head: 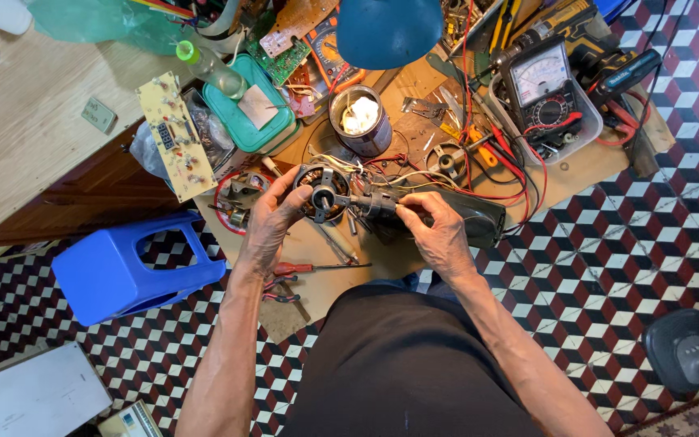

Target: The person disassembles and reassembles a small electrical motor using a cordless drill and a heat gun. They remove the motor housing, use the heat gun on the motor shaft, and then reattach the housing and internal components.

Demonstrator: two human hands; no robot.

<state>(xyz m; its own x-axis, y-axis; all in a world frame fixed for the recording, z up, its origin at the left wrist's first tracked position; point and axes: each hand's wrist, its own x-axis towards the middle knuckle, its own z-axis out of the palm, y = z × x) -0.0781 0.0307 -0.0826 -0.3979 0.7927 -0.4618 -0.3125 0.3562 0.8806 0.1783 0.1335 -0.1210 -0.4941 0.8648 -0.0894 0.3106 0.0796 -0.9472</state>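
Your left hand (273, 218) grips the round motor stator (323, 193) with copper windings above the cardboard sheet (317, 279), while your right hand (438, 235) pinches the small black part (378, 204) just right of it.

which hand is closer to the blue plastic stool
Left. The left hand holds the motor stator just to the right of the blue plastic stool. The right hand grips the black part on the far side of the left hand, farther from the stool.
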